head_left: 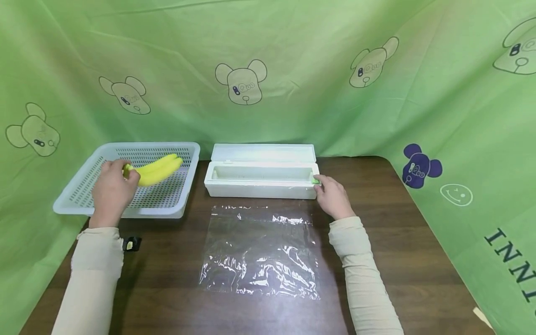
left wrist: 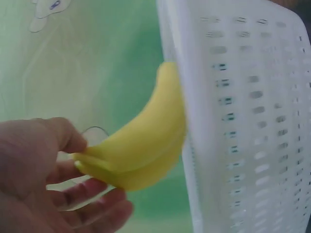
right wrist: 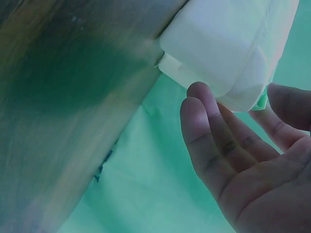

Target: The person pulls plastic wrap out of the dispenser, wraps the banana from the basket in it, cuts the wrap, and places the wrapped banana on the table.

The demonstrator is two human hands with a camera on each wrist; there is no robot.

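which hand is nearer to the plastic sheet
Right. The right hand is at the box's right end, just beyond the plastic sheet's far right corner. The left hand is farther off to the left, over the basket.

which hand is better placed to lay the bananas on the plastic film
Probably the left hand: it pinches the bananas by the stem end, while the right hand is at the white box.

Creased green cloth behind and at both sides, printed with outlined cartoon heads; dark lettering at right. Desk brown, wood-grained.
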